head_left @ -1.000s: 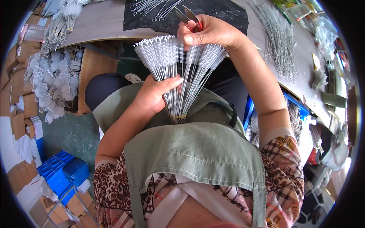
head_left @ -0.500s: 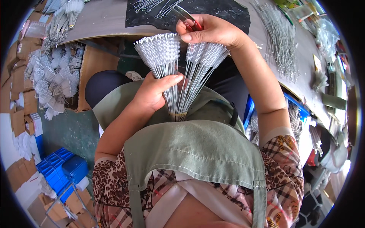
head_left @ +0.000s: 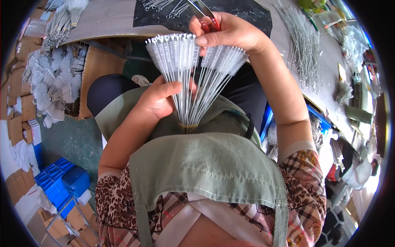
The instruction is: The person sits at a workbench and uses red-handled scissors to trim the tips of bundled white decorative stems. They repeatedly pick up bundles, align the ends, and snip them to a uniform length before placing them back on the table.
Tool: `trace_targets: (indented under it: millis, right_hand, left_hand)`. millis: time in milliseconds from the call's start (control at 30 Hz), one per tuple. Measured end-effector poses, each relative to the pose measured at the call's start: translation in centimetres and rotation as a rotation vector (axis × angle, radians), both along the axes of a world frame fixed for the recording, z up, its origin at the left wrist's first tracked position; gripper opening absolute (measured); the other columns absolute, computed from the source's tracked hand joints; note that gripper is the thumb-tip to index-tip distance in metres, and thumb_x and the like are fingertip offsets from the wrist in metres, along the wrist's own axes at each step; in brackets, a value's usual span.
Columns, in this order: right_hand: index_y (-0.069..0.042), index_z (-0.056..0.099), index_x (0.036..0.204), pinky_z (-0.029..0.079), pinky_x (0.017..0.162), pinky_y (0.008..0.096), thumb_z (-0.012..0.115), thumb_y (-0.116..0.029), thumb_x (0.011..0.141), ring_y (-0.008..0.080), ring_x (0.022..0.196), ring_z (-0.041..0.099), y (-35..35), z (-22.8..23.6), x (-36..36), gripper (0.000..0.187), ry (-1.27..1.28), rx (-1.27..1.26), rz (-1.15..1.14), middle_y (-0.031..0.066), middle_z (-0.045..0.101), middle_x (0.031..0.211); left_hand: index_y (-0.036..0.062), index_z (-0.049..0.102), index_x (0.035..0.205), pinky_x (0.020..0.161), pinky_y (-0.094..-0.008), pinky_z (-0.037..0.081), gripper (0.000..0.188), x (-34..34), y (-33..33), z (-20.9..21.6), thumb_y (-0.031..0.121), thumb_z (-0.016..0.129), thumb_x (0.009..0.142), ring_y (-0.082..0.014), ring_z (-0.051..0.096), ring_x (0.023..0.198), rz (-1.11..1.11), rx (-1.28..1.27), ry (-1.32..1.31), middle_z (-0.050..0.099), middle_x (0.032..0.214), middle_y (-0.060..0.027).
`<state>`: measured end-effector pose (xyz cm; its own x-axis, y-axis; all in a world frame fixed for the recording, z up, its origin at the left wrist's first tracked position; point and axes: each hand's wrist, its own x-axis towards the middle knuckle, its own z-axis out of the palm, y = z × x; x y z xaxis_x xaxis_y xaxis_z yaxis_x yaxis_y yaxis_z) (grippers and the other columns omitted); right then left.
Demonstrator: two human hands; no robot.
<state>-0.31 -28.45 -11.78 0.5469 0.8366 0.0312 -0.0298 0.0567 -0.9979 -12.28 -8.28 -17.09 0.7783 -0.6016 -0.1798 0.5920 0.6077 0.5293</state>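
A bundle of small wire-stemmed brushes [head_left: 175, 53] with white bristle heads stands fanned out above my lap, split into two halves. A yellowish band [head_left: 188, 125] ties the stems together near their lower ends. My left hand [head_left: 159, 98] is closed around the stems of the left half, thumb across the front. At the top of the bundle, my right hand [head_left: 226, 32] holds red-handled scissors [head_left: 210, 25], their metal blades pointing up and away. Its thumb and fingertips are at the brush tips by the gap; whether they pinch one is hard to see.
On the grey table [head_left: 111, 18] lies a black mat [head_left: 242, 16] with loose looped wires. More wire brushes [head_left: 302, 49] lie spread at the right. Brush bundles fill a cardboard box [head_left: 103, 76] at the left. Blue crates [head_left: 55, 181] stand on the floor at lower left.
The left half of the bundle has spread wider, its tips now turned more to view. My left thumb has shifted left along the stems. The scissor blades look further apart.
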Motion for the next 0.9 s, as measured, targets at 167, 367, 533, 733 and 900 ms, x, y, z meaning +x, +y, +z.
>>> trace_targets:
  millis: [167,367,533,733,900]
  right_hand:
    - [-0.006,0.055,0.085,0.045,0.070,0.0220,0.069,-0.017,0.078,0.0075,0.071,0.056,-0.4,-0.7,0.1,0.019,-0.039,0.056,-0.041,-0.0029,0.056,0.074]
    - [-0.007,0.055,0.083,0.042,0.068,0.0196,0.069,-0.018,0.077,0.0050,0.068,0.051,-0.2,-0.7,0.1,0.019,-0.066,0.055,-0.004,-0.0054,0.052,0.071]
    - [-0.007,0.054,0.079,0.043,0.066,0.0210,0.071,-0.023,0.076,0.0069,0.068,0.052,-0.2,-0.5,-0.1,0.023,-0.043,0.019,-0.008,-0.0034,0.052,0.070]
    - [-0.007,0.058,0.077,0.043,0.069,0.0210,0.073,-0.023,0.074,0.0062,0.071,0.054,-0.5,-0.3,0.0,0.022,-0.022,0.000,-0.012,-0.0034,0.056,0.070]
    - [-0.008,0.059,0.077,0.042,0.069,0.0211,0.072,-0.024,0.075,0.0058,0.069,0.052,-0.4,-1.1,-0.1,0.021,-0.015,-0.030,-0.051,-0.0039,0.056,0.070]
  left_hand:
    - [0.0041,0.048,0.109,0.075,-0.0341,0.047,0.042,0.5,0.2,-0.3,0.014,0.066,0.072,-0.0186,0.052,0.085,0.001,0.174,-0.005,0.054,0.090,-0.0047]
    - [0.0009,0.058,0.094,0.071,-0.0293,0.048,0.023,-0.2,-0.4,0.3,0.009,0.065,0.074,-0.0155,0.059,0.076,0.134,0.199,0.034,0.061,0.085,-0.0069]
    - [0.0005,0.058,0.095,0.072,-0.0288,0.049,0.021,-0.4,-0.2,0.1,0.008,0.063,0.075,-0.0150,0.059,0.077,0.158,0.268,0.020,0.061,0.085,-0.0067]
    - [0.0000,0.057,0.099,0.073,-0.0290,0.049,0.025,-0.4,-0.4,1.1,0.008,0.062,0.076,-0.0145,0.058,0.079,0.169,0.249,0.026,0.060,0.089,-0.0062]
    - [-0.0007,0.056,0.101,0.074,-0.0301,0.049,0.026,-0.4,-0.5,0.4,0.007,0.061,0.077,-0.0155,0.059,0.080,0.172,0.235,0.029,0.061,0.091,-0.0072]
